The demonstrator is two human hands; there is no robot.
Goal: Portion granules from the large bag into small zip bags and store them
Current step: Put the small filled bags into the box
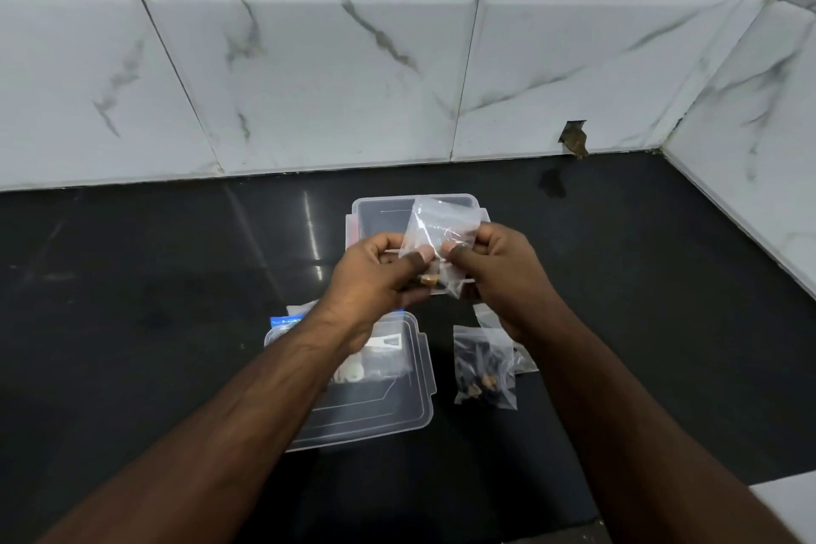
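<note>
Both hands hold one small clear zip bag (439, 225) above a black counter. My left hand (375, 274) pinches its left side and my right hand (499, 269) pinches its right side, thumbs close together. A few tan granules (428, 280) sit in the bag's lower part between my thumbs. Behind the hands stands an open clear plastic box (375, 208), partly hidden by them. On the counter at the right lies a filled small zip bag (485, 371) with dark and tan pieces. The large bag cannot be told apart here.
A clear plastic lid or tray (397, 406) lies under my left forearm, with white items and a blue-labelled packet (285, 322) at its left. A marble-tiled wall (397, 80) closes the back and right. A white surface corner (790, 504) shows at bottom right.
</note>
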